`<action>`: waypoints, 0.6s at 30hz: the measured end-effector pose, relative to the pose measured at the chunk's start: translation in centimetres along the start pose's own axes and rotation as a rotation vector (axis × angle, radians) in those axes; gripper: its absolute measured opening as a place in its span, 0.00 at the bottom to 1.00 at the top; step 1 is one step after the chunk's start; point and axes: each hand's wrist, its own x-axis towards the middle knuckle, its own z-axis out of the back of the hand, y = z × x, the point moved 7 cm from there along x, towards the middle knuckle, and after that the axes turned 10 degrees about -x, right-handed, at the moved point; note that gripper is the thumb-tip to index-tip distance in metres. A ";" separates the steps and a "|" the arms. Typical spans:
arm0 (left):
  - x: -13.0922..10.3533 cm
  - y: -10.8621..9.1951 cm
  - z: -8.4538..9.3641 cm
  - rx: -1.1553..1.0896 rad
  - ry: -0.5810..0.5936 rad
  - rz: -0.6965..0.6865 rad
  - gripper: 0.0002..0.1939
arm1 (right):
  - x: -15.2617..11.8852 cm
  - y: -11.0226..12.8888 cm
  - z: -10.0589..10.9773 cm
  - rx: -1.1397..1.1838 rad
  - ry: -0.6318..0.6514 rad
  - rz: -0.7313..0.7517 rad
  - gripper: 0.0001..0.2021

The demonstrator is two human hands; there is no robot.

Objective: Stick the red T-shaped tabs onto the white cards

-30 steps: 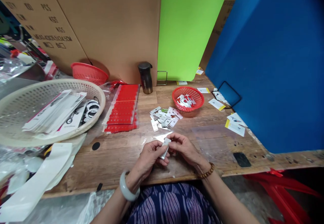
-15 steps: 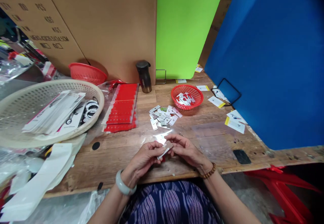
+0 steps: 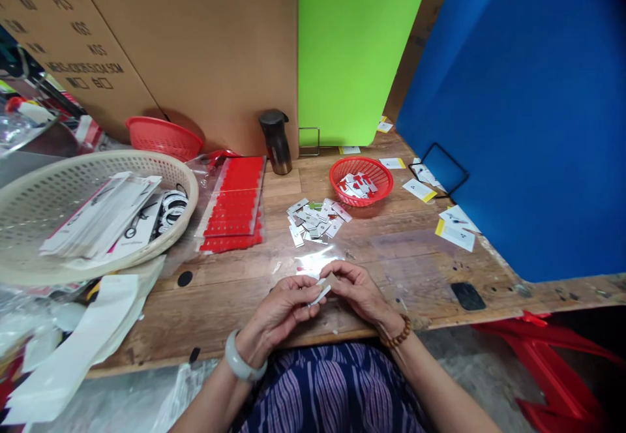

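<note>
A small white card with a grey-brown part [image 3: 323,289] is pinched between both hands near the table's front edge. My left hand [image 3: 283,309], with a pale bangle at the wrist, grips its left side between thumb and fingers. From the right, my right hand [image 3: 359,295], below it a brown bead bracelet, has its fingertips closed on the other end. What is printed on the card is too small to read. Just beyond the hands lies a loose pile of small white and grey cards [image 3: 317,221], one of them green.
A red basket [image 3: 381,193] with small red and white pieces stands behind the pile. At left are red perforated sheets [image 3: 235,201], a large cream basket [image 3: 188,224] of printed cards, and a dark flask [image 3: 276,143]. Blue board [image 3: 513,126] and several yellow-edged cards stand right.
The card has turned slightly between my fingers, with both hands still on it. A bit of red seen beneath the hands is no longer visible. The view has shifted a little.
</note>
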 end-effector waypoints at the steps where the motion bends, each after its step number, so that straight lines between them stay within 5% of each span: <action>1: 0.0 0.0 0.1 0.020 -0.001 0.006 0.11 | 0.0 0.0 -0.1 0.000 -0.001 0.002 0.12; 5: 0.3 -0.8 0.2 0.089 0.039 -0.025 0.10 | 0.3 -0.3 -0.4 0.037 0.000 -0.037 0.14; 8: 0.9 -2.6 1.0 0.116 0.002 -0.193 0.11 | 0.1 -0.8 0.0 -0.046 -0.049 -0.094 0.22; 13: 1.7 -4.4 3.9 0.148 -0.213 -0.400 0.15 | -1.3 0.0 0.3 -0.688 -0.193 0.005 0.02; 18: 2.1 -3.4 4.4 0.189 -0.261 -0.406 0.17 | -2.1 -0.3 -1.8 -0.983 -0.106 0.105 0.05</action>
